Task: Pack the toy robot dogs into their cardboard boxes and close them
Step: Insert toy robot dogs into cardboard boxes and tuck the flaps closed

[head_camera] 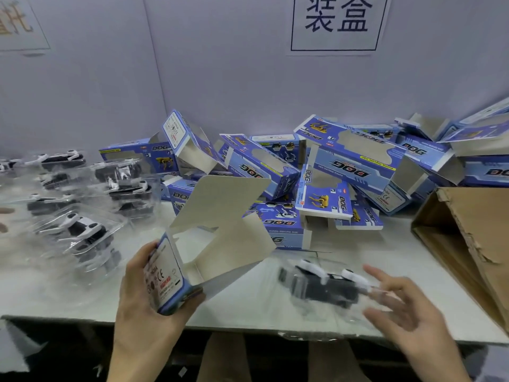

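Observation:
My left hand [143,293] grips a blue cardboard box [170,274] by its closed end; the box's open end points up and away, its grey flaps spread wide. To the right, a black and white toy robot dog in a clear plastic tray [322,285] lies on the white table [248,312], blurred. My right hand [402,304] is at the tray's right end with its fingers spread and fairly straight; the fingertips touch or pinch the tray's clear edge, and the blur hides which.
Several more toy dogs in clear trays [80,230] are spread over the table's left side. A heap of open blue boxes [344,172] fills the back. A brown cardboard carton [468,244] stands at the right edge. A wall with a paper sign [336,23] rises behind.

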`<state>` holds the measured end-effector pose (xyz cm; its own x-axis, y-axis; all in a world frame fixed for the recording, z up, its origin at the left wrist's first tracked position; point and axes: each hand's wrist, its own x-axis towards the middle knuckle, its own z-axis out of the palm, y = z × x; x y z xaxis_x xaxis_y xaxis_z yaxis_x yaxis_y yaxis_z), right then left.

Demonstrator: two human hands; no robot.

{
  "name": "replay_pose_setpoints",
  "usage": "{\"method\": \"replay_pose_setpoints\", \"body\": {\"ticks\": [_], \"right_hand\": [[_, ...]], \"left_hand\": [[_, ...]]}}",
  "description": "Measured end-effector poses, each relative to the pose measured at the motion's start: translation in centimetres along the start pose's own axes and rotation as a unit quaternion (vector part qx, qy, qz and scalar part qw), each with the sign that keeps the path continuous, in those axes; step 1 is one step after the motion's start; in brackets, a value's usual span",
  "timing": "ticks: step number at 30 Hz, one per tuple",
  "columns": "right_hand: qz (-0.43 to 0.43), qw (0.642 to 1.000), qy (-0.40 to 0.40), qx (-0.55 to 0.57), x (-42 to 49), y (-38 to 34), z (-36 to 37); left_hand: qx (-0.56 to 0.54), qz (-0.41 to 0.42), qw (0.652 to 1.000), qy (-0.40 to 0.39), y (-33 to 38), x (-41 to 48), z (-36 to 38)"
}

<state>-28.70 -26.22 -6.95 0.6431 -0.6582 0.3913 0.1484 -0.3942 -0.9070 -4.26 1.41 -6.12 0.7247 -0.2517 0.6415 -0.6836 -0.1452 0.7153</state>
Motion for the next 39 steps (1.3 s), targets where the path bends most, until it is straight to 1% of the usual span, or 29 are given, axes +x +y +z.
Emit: {"method": "replay_pose_setpoints", "body": {"ticks": [3,6,9,12,16,18,19,22,25,27,29,31,32,34,36,38,39], "right_hand": [[-0.044,0.999,0.014,0.027,0.1,-0.7,-3.5],[-0.073,0.996,0.009,0.055,-0.1,-1.7,-5.8],[-0.082,0.99,0.019,0.111,-0.1,-2.8,-6.0],[-0.074,0.989,0.045,0.118,-0.2,-4.2,-4.5],[-0.069,0.993,0.081,0.045,-0.3,-6.1,-1.8],[-0.065,0.992,0.108,-0.021,-0.3,-6.9,-0.4],[-0.063,0.99,0.118,-0.053,-0.3,-7.2,0.1],[-0.058,0.982,0.141,-0.113,-0.5,-8.2,1.2],[-0.074,0.974,0.135,-0.164,-1.0,-8.9,2.5],[-0.083,0.973,0.129,-0.174,-1.3,-9.1,3.6],[-0.082,0.983,0.112,-0.124,-1.4,-9.3,4.4],[-0.074,0.994,0.072,-0.026,-1.4,-9.6,4.6],[-0.077,0.995,0.064,0.008,-1.4,-9.7,4.6],[-0.107,0.99,0.081,0.033,-1.3,-9.7,4.2],[-0.125,0.984,0.124,0.039,-1.0,-9.3,3.5],[-0.121,0.978,0.165,0.041,-0.7,-8.9,2.7],[-0.119,0.975,0.181,0.041,-0.6,-8.7,2.4]], "left_hand": [[0.0,0.006,1.0,-0.009,0.3,-0.1,0.4],[0.001,0.013,1.0,-0.011,0.4,-0.1,0.8],[0.017,0.045,0.999,-0.014,0.6,-0.2,1.2],[0.016,0.071,0.997,-0.027,1.4,-0.4,1.7],[-0.005,0.151,0.988,-0.038,3.0,-0.2,2.5],[0.042,0.201,0.977,-0.05,3.7,-0.2,2.8],[0.063,0.209,0.974,-0.055,3.9,-0.3,3.0],[0.083,0.195,0.975,-0.072,4.5,-0.8,3.6],[0.127,0.211,0.966,-0.077,4.5,-1.2,4.2],[0.141,0.219,0.962,-0.08,4.6,-1.4,4.6],[0.133,0.208,0.966,-0.081,4.9,-1.6,4.9],[0.104,0.19,0.974,-0.072,5.3,-1.8,5.4],[0.082,0.182,0.978,-0.069,5.4,-2.0,5.5],[0.013,0.144,0.988,-0.052,5.9,-2.4,6.2],[-0.112,0.041,0.992,-0.032,6.3,-2.9,6.7],[-0.225,-0.075,0.971,-0.042,6.8,-3.1,7.1],[-0.251,-0.106,0.961,-0.046,6.9,-3.1,7.2]]}}
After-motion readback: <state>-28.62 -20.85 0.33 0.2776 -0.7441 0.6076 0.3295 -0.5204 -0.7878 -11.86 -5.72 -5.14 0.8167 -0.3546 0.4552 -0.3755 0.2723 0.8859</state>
